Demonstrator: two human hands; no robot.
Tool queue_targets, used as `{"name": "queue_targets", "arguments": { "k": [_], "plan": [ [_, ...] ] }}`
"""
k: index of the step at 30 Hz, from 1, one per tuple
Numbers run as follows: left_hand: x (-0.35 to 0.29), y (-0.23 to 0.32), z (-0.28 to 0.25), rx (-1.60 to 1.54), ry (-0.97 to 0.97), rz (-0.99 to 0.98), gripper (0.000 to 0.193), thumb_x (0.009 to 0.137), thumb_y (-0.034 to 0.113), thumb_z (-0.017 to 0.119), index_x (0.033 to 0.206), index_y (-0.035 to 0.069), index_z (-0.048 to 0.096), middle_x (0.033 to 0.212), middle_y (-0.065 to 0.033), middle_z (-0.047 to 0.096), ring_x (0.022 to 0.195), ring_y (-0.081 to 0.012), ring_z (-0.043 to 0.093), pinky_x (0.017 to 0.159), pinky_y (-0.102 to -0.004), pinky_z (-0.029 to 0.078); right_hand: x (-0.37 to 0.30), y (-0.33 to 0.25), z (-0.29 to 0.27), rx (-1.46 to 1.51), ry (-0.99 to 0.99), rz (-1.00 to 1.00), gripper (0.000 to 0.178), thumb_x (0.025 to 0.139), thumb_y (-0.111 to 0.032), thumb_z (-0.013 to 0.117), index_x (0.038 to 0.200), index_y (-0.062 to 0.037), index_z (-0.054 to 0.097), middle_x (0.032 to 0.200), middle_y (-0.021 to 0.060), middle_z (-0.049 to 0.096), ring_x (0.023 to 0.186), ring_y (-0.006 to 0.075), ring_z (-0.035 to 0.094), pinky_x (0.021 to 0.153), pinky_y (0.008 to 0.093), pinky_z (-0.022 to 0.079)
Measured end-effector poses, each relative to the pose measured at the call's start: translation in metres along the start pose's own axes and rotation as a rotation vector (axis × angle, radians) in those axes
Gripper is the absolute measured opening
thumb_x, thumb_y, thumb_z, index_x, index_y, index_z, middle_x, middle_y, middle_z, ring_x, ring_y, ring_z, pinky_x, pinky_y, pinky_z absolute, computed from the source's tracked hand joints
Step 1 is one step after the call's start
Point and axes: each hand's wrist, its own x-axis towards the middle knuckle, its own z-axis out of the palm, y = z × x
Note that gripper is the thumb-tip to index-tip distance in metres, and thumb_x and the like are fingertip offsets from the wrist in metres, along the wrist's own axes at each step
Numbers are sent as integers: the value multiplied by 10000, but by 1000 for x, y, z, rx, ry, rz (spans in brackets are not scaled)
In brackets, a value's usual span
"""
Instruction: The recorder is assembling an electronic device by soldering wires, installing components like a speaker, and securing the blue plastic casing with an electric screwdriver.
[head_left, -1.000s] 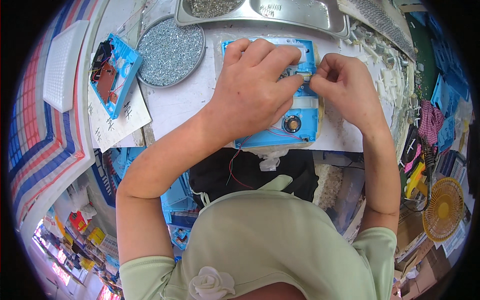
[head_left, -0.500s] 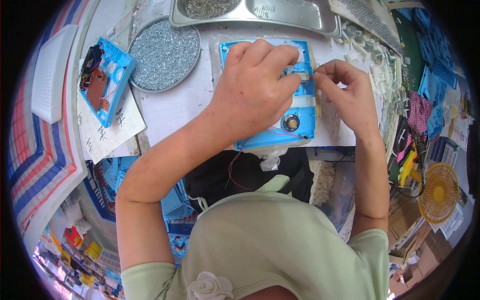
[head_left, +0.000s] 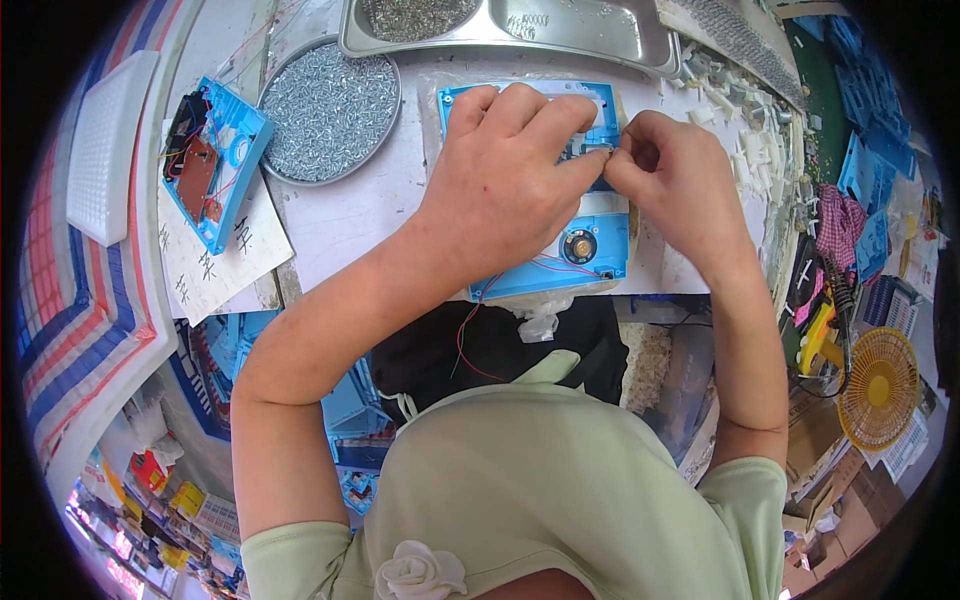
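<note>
A light-blue plastic casing [head_left: 615, 232] lies open side up on the bench, with a small round speaker [head_left: 578, 246] and thin red wires [head_left: 565, 265] inside. Over its upper half, my left hand [head_left: 505, 175] is closed, fingers bent and thumb reaching to a small part near the casing's right edge. My right hand [head_left: 680, 185] meets it there in a pinch of thumb and forefinger. What lies between the fingertips of either hand is too small and hidden to name. A white strip [head_left: 603, 204] crosses the casing below the thumbs.
A round tray of small screws [head_left: 330, 112] stands left of the casing, beside another blue casing with wiring [head_left: 225, 165] on a sheet of paper [head_left: 230, 270]. Behind is a metal compartment tray [head_left: 570, 40]. White plastic pieces [head_left: 755, 165] are heaped at the right.
My right hand has moved left and slightly inward over the casing's edge, its fingertips now beside my left thumb. My left hand has stayed nearly where it was.
</note>
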Motion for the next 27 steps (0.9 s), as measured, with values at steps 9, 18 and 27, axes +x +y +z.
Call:
{"name": "queue_targets", "arguments": {
  "k": [9,18,27],
  "plan": [
    [-1,0,1,7,-3,5,418,689,125,763,1101,198,780,1179,-39,600,1031,-249,549,944,-449,361,-22,16,18,782,60,279,175,921,-160,727,933,14,716,756,32,706,627,97,621,577,262,487],
    [-1,2,0,61,-56,11,449,701,133,758,1141,226,770,1227,-40,590,1070,-252,535,958,-462,345,-17,39,17,1003,-110,304,168,951,-156,748,1018,-9,704,785,-9,682,639,29,572,564,181,451],
    [2,2,-1,14,-51,2,431,718,125,750,1142,197,760,1200,-48,592,1017,-252,545,931,-453,366,-15,30,16,902,-78,272,171,952,-168,763,976,-19,684,740,-30,655,608,18,535,535,183,418]
  ]
}}
